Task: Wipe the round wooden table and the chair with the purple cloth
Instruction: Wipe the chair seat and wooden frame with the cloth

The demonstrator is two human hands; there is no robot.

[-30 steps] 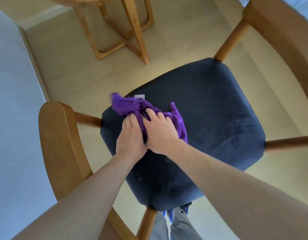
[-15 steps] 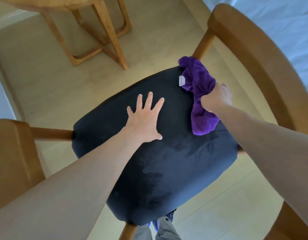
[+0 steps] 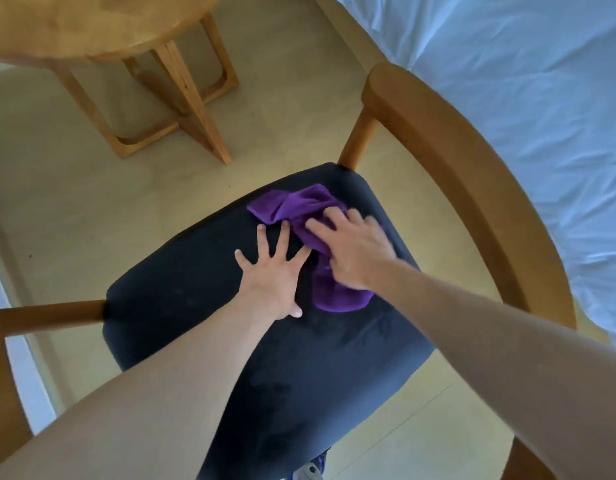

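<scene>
Floor [image 3: 92, 209] of pale beige runs under everything, and on it at the upper left stands the round wooden table [image 3: 102, 26], its crossed legs clear of the chair [image 3: 473, 174]. White bedding [image 3: 524, 98] fills the right side, just beyond the chair's curved wooden backrest. A wall or panel in light grey edges the far left. At the bottom, between the seat and the frame edge, a scrap of blue shoe shows, mostly hidden by the seat. Both bare forearms cross the lower half of the view and cover much of the near seat.

Half a second ago the right hand had the cloth bunched in a fist at the far right corner of the seat, by the backrest post; now that hand has come back toward the middle and the cloth is spread flatter beneath it. The left hand keeps its flat brace on the seat, and now lies just beside the cloth.

On the dark navy seat cushion [image 3: 195, 306] the purple cloth [image 3: 292, 206] lies rumpled, in the far right part, 1 end poking out beyond the fingers and the other out under the wrist. The right hand [image 3: 355, 251] presses down on it with fingers extended and slightly blurred, not clenched. The left hand [image 3: 272, 275] rests palm down with all 5 fingers splayed, gripping nothing. Faint smudged streaks mark the cushion's nap.
</scene>
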